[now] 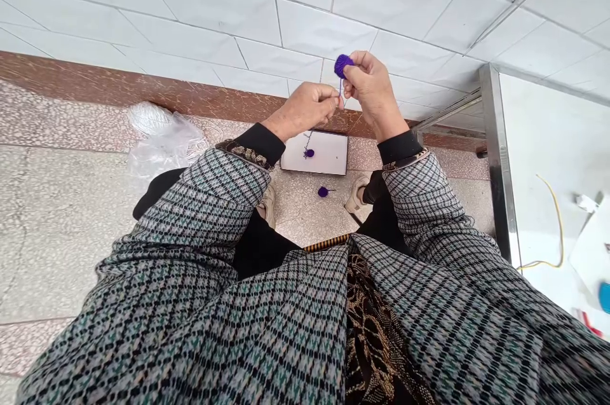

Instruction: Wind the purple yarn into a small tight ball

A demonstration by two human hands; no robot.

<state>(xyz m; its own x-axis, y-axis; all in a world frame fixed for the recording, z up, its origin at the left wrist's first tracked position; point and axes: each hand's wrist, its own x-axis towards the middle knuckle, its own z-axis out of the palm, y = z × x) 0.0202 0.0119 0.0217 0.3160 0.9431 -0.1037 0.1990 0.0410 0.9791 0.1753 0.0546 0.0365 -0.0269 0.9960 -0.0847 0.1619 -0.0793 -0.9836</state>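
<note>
My right hand (370, 82) pinches a small purple yarn ball (343, 65) between thumb and fingers, raised in front of the tiled wall. A short purple strand (340, 88) hangs from the ball to the fingertips of my left hand (309, 107), which are closed on it. Below my hands, a shallow white-bottomed box (328, 154) sits on the floor. In it lies another small purple ball (309, 153) beside some dark thread. On the floor between my feet rests one more purple ball (323, 191) with a short tail.
A clear plastic bag (164, 147) with white yarn (149, 117) lies on the floor at left, by the wall's brown skirting (200, 92). At right stands a white table (538, 138) with a metal leg, a yellow cord (561, 220) and a blue object (604, 297) on top.
</note>
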